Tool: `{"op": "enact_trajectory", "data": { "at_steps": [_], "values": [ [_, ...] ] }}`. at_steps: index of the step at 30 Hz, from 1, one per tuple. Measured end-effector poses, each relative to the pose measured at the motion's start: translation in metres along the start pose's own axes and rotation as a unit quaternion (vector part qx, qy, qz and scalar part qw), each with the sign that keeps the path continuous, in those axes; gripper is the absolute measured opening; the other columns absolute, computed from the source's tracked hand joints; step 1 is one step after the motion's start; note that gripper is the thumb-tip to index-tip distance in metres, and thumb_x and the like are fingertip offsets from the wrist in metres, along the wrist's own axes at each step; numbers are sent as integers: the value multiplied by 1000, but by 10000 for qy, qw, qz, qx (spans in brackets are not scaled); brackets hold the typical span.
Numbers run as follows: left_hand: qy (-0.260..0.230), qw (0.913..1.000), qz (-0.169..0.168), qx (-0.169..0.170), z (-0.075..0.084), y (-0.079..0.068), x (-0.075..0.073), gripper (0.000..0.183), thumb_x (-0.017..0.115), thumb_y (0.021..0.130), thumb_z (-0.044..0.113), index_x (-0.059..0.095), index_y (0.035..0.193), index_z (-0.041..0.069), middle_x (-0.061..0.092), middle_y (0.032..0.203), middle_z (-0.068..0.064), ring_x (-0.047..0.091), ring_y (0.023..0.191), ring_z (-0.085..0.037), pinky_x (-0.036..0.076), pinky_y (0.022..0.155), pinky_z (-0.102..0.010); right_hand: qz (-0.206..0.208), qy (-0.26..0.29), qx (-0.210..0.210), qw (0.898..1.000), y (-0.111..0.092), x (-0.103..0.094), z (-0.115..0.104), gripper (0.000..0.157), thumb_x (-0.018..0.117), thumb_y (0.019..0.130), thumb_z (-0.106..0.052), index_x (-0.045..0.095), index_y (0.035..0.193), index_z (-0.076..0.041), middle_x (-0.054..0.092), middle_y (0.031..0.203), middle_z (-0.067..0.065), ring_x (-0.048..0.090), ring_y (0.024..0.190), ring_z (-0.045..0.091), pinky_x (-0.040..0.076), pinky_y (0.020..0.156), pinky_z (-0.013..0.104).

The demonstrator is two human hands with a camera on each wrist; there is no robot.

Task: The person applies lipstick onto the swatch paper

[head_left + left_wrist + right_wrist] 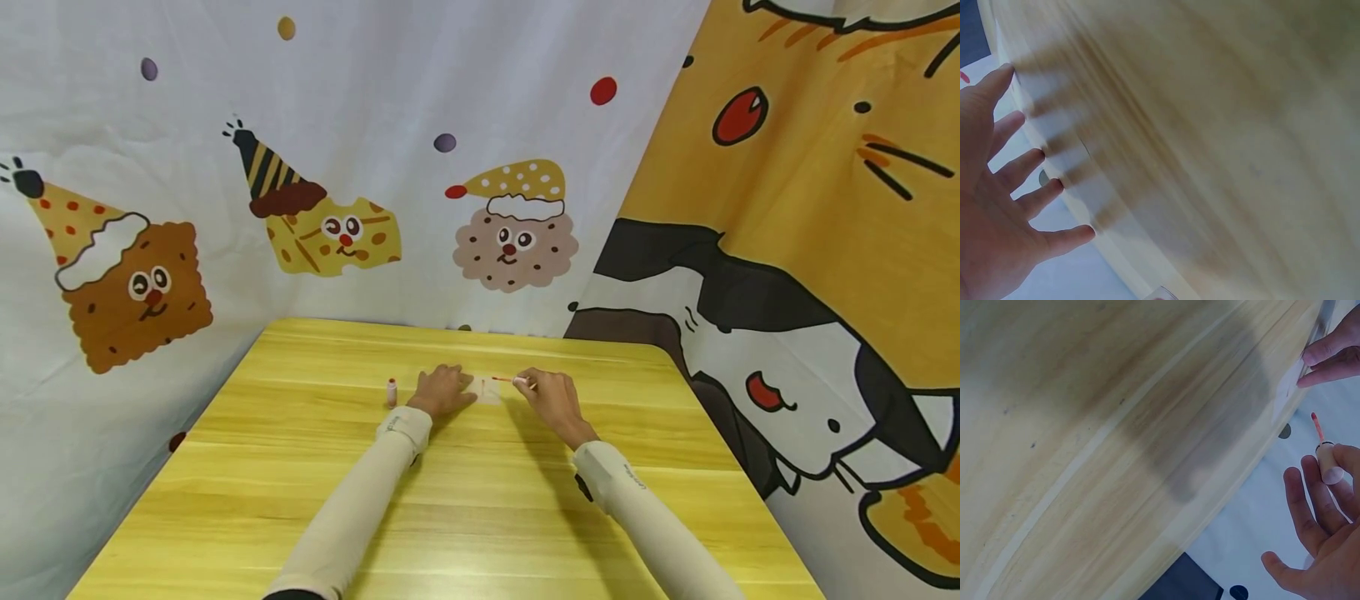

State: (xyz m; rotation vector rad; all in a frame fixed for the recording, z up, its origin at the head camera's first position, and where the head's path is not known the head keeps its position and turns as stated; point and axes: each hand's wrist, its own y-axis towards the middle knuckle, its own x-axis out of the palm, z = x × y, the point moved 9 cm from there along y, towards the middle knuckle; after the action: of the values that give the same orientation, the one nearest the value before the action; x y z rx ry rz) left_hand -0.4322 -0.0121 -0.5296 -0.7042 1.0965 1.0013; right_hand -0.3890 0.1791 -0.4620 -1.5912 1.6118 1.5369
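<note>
My right hand (552,398) pinches a lip gloss wand (1330,467) by its pale pink cap, thumb against the fingers. The wand's thin red-coated applicator points left, over the right edge of a small white sheet of paper (489,395). A faint reddish mark shows on that sheet. My left hand (446,390) lies palm down with fingers spread, its fingertips touching the table and the left side of the paper. In the left wrist view the same hand (997,206) holds nothing. Left of it, the lip gloss tube (392,394) stands upright, uncapped, with red at its mouth.
The wooden table (480,500) fills the space below both arms. Behind its far edge hangs a white curtain (420,100) printed with cartoon snacks. A large orange cat print (825,125) covers the cloth at the right.
</note>
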Motion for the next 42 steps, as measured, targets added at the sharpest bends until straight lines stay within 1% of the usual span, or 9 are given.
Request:
{"op": "enact_trajectory", "data": {
  "at_steps": [4,9,16,23,29,35,38,42],
  "values": [
    [-15,10000,52,55,0,-4,-2,55,62,104,47,58,150,18,45,160,-14,42,145,-39,30,111,-74,-12,120,-10,9999,-2,-1,0,21,71,101,-28,80,114,-14,79,95,5,72,71,17,55,58,33],
    [-73,9994,300,122,1,-6,-8,56,64,103,45,58,150,14,49,157,-15,45,142,-41,30,111,-75,-4,203,-75,9998,-4,-4,0,21,71,101,-27,80,115,-13,79,95,4,72,73,17,56,59,34],
    [-266,9974,656,147,6,-6,-30,57,71,99,45,62,146,14,57,151,-12,49,140,-40,28,113,-75,-86,231,78,9997,-3,-6,3,20,70,102,-28,80,115,-15,78,96,3,72,76,17,57,61,35],
    [57,9970,748,185,9,-14,-53,58,71,98,49,63,145,17,61,147,-7,50,138,-35,30,115,-70,-44,223,-2,9997,0,-7,0,21,70,102,-29,80,116,-15,78,96,3,73,78,18,58,63,36],
    [253,9952,901,274,9,-25,-70,62,68,97,56,63,145,16,61,146,-5,49,139,-33,30,116,-68,36,330,-149,9993,1,-11,-7,22,71,102,-28,80,116,-14,79,97,4,73,79,20,57,61,36],
    [434,9924,1109,318,3,-41,-88,60,69,98,53,64,143,14,62,144,-7,51,138,-33,30,115,-70,14,395,-215,9990,2,-10,-13,22,70,102,-30,80,116,-16,79,98,3,73,80,19,57,62,36],
    [501,9917,1159,249,-3,-50,-97,60,67,99,55,64,143,15,63,144,-7,52,138,-33,30,115,-70,22,409,-232,9989,4,-10,-16,23,70,102,-32,80,116,-17,79,100,3,73,82,19,58,65,38],
    [422,9926,1135,79,-17,-63,-105,61,65,100,54,63,145,14,61,147,-7,49,140,-35,28,116,-71,80,369,-371,9986,5,-10,-24,23,70,102,-32,80,116,-17,79,104,3,74,85,20,59,71,42]
  ]
}}
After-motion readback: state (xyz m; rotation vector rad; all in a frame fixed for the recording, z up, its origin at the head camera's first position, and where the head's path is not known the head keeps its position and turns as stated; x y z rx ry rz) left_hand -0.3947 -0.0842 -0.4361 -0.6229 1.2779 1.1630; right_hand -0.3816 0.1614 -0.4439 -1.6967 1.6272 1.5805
